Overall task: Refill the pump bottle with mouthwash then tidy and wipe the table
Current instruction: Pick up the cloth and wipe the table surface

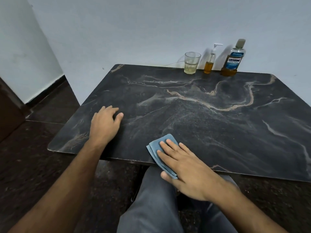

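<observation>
One head-worn camera looks forward and down, close over the table (218, 132).

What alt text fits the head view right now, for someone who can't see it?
The right hand presses a folded blue cloth flat at the near edge of a dark marble table; the left hand rests on it. A glass, pump bottle and Listerine bottle line the far edge.

"LISTERINE" in white on the blue label of the mouthwash bottle (233, 59), "COOL MINT" beneath it

Dark marble table (218, 132), blue cloth (158, 147), glass (191, 63), pump bottle (209, 62), mouthwash bottle (233, 61)
</observation>
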